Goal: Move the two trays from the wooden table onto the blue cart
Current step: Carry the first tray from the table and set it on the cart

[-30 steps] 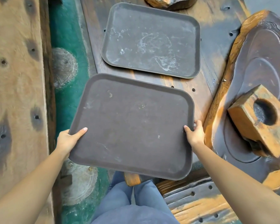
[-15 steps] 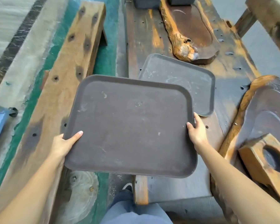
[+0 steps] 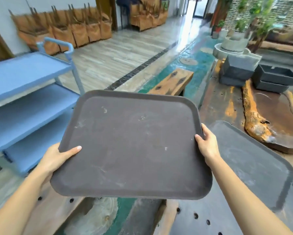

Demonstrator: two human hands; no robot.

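Above the near edge of the table (image 3: pixel 215 216), 1 tray (image 3: pixel 134 146) is held in the air, roughly level, tipped slightly toward the wearer. Left hand (image 3: pixel 57 158) clasps its left rim, thumb lying on the top face; right hand (image 3: pixel 207 144) clasps the right rim the same way. A second ago the view looked straight down on both trays at the table. Now the head has come up and turned left, and the blue cart (image 3: pixel 29 97) has entered view just left of the carried tray, 3 shelves showing, all bare. The second tray (image 3: pixel 254 163) lies flat on the table at right, untouched. Judgement: the lift is done, the carry is under way, and the set-down on a cart shelf comes next. 1 of 2 trays in transit.
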